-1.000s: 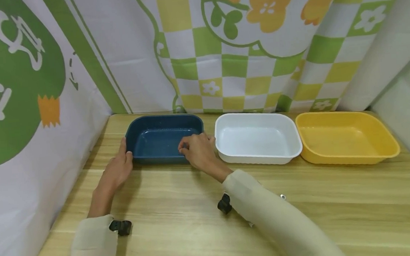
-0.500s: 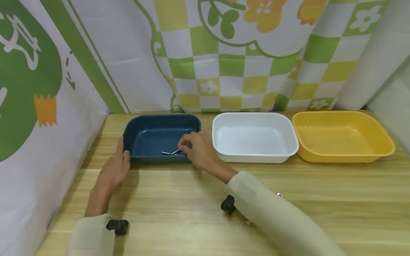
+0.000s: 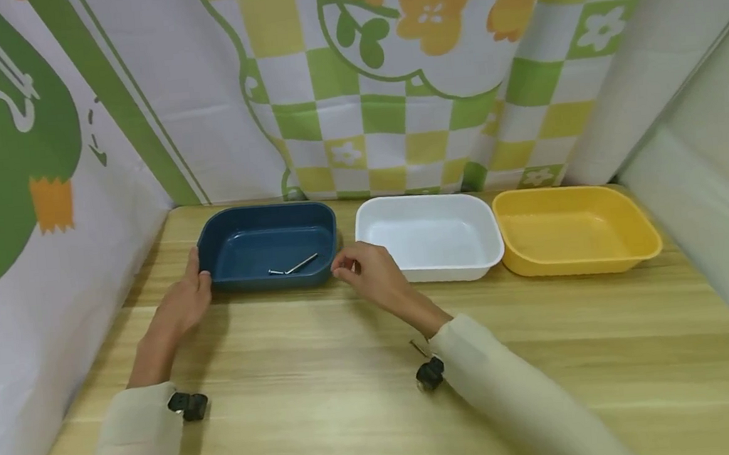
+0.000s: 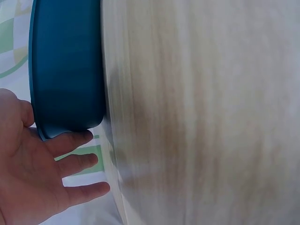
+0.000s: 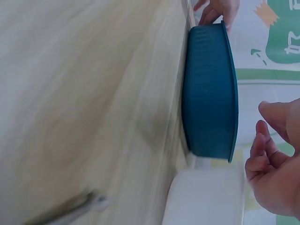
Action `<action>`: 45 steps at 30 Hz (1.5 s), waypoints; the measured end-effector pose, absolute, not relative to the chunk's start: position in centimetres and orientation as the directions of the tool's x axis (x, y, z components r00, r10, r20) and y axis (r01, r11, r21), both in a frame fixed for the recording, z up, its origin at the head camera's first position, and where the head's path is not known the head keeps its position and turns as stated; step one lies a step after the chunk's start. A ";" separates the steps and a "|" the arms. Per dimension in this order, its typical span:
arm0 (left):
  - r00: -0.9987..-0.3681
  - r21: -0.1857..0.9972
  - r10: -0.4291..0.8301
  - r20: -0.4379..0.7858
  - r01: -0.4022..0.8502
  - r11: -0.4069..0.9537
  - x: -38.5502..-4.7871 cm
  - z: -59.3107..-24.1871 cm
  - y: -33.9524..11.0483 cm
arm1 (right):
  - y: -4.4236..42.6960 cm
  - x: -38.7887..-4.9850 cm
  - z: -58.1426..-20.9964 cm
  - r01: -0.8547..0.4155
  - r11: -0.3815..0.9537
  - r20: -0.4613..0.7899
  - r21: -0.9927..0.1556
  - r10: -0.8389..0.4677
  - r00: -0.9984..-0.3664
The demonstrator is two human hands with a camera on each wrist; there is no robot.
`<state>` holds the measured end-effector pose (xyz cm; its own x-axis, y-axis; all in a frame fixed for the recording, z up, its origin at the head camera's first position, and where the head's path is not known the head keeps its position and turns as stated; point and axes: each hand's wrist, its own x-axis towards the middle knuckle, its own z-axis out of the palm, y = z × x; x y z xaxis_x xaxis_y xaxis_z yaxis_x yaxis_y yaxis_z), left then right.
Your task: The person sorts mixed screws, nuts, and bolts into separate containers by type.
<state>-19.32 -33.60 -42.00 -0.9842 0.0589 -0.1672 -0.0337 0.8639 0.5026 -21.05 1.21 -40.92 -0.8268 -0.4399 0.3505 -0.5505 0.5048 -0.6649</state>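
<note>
Two metal screws, a long one (image 3: 303, 263) and a shorter one (image 3: 276, 271), lie in the front right part of the dark blue tray (image 3: 269, 283). My left hand (image 3: 180, 303) touches this tray's left end; in the left wrist view the fingers of the hand (image 4: 42, 168) are spread and fairly straight against the blue wall (image 4: 68, 70). Just off the tray's right front corner is my right hand (image 3: 374, 273), holding nothing visible. The right wrist view has this hand (image 5: 276, 164) with thumb and forefinger apart and the other fingers bent.
A white tray (image 3: 432, 275) stands right of the blue one, partly behind my right hand, and a yellow tray (image 3: 573, 267) stands beside it. Another screw (image 3: 420, 349) lies on the wooden table (image 3: 301, 404) by my right cuff. Patterned cloth (image 3: 382, 126) hangs behind.
My right hand has let go of the screws and moved right, out of the blue tray, where both now lie in sight. My left hand stays at its left end. The head view has shifted.
</note>
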 end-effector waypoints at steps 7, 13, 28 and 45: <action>-0.983 0.500 0.057 -0.176 -0.039 0.865 -19.4 -42.1 -33.6 | 4.0 -19.9 -41.1 -0.565 0.472 0.402 -0.677 -0.406 -0.821; -0.980 0.496 0.051 -0.190 -0.051 0.867 -19.2 -41.9 -33.7 | 6.1 -18.5 -40.6 -0.564 0.470 0.373 -0.680 -0.440 -0.817; -0.980 0.518 0.065 -0.190 -0.044 0.855 -19.2 -42.1 -33.8 | 12.1 -16.1 -41.1 -0.476 0.538 0.276 -0.696 -0.411 -0.869; -0.978 0.526 0.067 -0.200 -0.050 0.849 -19.2 -41.9 -33.8 | 16.9 -12.9 -40.4 -0.169 0.729 -0.002 -0.663 -0.228 -0.974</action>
